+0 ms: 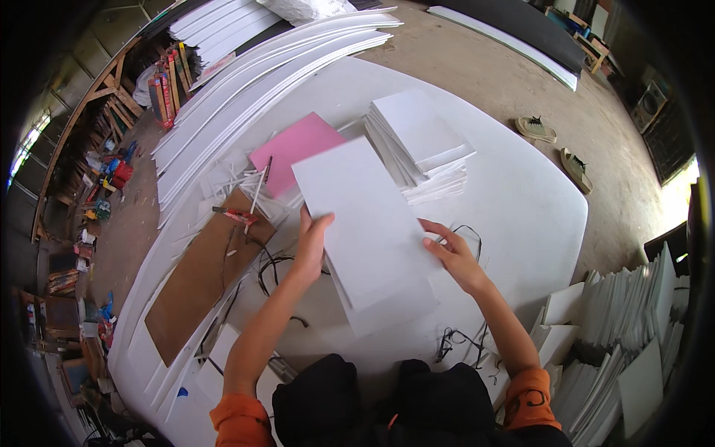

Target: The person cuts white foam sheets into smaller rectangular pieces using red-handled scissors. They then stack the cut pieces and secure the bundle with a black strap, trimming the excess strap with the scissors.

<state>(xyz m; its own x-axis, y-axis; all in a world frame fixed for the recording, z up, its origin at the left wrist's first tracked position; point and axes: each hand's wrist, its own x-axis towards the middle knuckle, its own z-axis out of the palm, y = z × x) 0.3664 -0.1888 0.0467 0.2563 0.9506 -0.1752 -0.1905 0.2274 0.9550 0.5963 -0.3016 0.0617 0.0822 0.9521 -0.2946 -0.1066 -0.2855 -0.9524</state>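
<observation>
A white rectangular panel is tilted above the white table, held between my two hands. My left hand grips its left edge, thumb on the face and fingers behind. At the right edge my right hand is closed, thumb in front and fingertips partly hidden. Another white edge shows below the panel; whether it is a second sheet in my hands I cannot tell. Beyond it stands a stack of similar white panels. A pink sheet lies behind the panel, partly covered by it.
On the left lie a brown board, a red-handled tool and white offcut strips. Black cords are scattered around the table. Long white sheets border its far left. White panels stand at right; shoes lie on the floor.
</observation>
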